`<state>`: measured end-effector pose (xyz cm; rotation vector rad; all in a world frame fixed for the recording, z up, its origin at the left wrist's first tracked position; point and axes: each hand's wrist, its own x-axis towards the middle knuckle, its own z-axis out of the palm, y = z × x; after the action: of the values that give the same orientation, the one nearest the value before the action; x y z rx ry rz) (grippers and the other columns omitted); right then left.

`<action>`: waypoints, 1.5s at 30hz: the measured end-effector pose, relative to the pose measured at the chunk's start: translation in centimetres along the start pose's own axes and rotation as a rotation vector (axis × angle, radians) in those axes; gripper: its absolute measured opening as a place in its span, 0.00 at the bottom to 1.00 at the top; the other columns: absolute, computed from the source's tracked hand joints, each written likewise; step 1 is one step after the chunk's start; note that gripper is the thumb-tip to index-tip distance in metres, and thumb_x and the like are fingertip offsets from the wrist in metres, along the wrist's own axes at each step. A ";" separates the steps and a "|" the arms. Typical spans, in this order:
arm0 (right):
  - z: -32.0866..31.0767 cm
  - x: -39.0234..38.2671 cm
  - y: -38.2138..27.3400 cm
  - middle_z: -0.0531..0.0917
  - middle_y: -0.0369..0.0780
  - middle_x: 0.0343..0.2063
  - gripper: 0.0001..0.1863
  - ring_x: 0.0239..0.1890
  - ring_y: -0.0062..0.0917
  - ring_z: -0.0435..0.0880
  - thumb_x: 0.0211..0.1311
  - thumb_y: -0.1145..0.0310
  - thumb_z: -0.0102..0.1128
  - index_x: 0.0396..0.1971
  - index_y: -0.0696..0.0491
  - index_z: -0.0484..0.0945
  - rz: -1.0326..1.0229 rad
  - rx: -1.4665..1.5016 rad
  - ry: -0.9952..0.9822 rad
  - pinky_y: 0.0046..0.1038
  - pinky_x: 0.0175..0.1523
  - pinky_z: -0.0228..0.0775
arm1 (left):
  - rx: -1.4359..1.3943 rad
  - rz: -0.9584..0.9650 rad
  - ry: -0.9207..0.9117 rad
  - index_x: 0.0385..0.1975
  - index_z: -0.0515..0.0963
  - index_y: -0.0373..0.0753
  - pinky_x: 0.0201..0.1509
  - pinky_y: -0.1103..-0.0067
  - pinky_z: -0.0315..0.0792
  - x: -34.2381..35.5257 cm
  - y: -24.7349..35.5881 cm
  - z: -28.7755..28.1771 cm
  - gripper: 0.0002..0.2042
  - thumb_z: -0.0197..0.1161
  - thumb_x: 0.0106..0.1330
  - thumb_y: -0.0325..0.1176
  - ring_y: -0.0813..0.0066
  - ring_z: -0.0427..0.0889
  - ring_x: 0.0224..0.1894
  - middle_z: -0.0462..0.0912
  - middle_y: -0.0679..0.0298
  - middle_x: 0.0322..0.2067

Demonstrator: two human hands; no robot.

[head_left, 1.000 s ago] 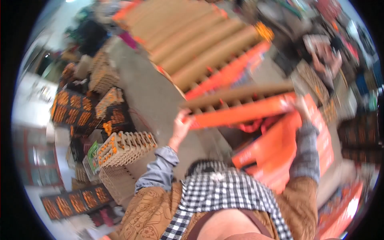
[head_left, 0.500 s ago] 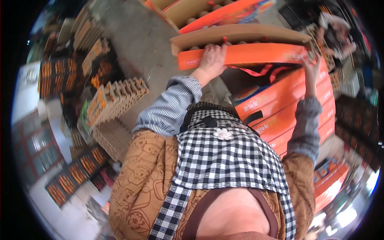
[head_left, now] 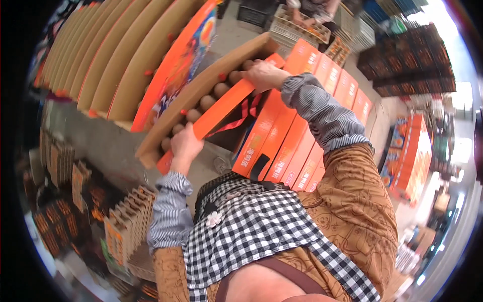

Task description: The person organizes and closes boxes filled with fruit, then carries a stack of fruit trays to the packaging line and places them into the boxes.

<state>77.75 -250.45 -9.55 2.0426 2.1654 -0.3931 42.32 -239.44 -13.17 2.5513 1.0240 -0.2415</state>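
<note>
A long orange carton [head_left: 225, 108] hangs slantwise in front of me, its brown cardboard flap standing up along the far side. Brown egg-like rounds [head_left: 207, 103] sit in a row inside it. My left hand [head_left: 185, 147] is closed on the near left end of its orange side wall. At the far right end, my right hand [head_left: 265, 76] grips the same wall, fingers over the top edge. Red ribbon [head_left: 240, 120] trails below the carton. Close on the right, under my right forearm, stands a row of closed orange cartons [head_left: 296, 135].
Several open cartons [head_left: 142, 53] stand packed in a row at upper left. Beyond, another person's hands [head_left: 303, 21] are over a beige crate [head_left: 289, 35]. Dark crates [head_left: 407, 63] and an orange stack [head_left: 415, 156] lie right; beige crates [head_left: 128, 221] stand lower left.
My view has swung to the right. The carton went from nearly crosswise to steeply slanted, its left end now nearer me. Both hands stay on it. More of the open carton row shows.
</note>
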 end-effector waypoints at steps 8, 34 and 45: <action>5.8 -5.1 5.1 0.87 0.45 0.40 0.10 0.44 0.35 0.86 0.74 0.67 0.59 0.42 0.58 0.83 0.748 0.872 1.370 0.37 0.54 0.77 | 0.027 0.008 -0.119 0.47 0.76 0.39 0.50 0.54 0.79 0.8 0.7 0.0 0.22 0.73 0.60 0.44 0.43 0.88 0.44 0.89 0.47 0.37; 6.6 4.3 4.8 0.88 0.45 0.36 0.06 0.40 0.46 0.88 0.69 0.67 0.53 0.39 0.48 0.79 1.026 0.281 0.778 0.49 0.42 0.80 | -0.236 0.309 0.381 0.70 0.69 0.35 0.78 0.56 0.59 -5.2 -2.2 -0.3 0.36 0.72 0.59 0.35 0.49 0.65 0.74 0.66 0.48 0.72; 6.9 3.9 5.2 0.86 0.44 0.45 0.12 0.51 0.42 0.85 0.67 0.68 0.57 0.48 0.52 0.76 1.084 0.222 0.601 0.46 0.55 0.74 | -1.594 -0.468 0.409 0.49 0.84 0.32 0.48 0.75 0.79 -7.0 -12.9 -0.1 0.14 0.62 0.64 0.20 0.72 0.85 0.42 0.86 0.64 0.42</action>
<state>82.09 -248.39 -17.71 3.3333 0.8474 0.1593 28.32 -235.19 -14.63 0.9026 1.1701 0.7284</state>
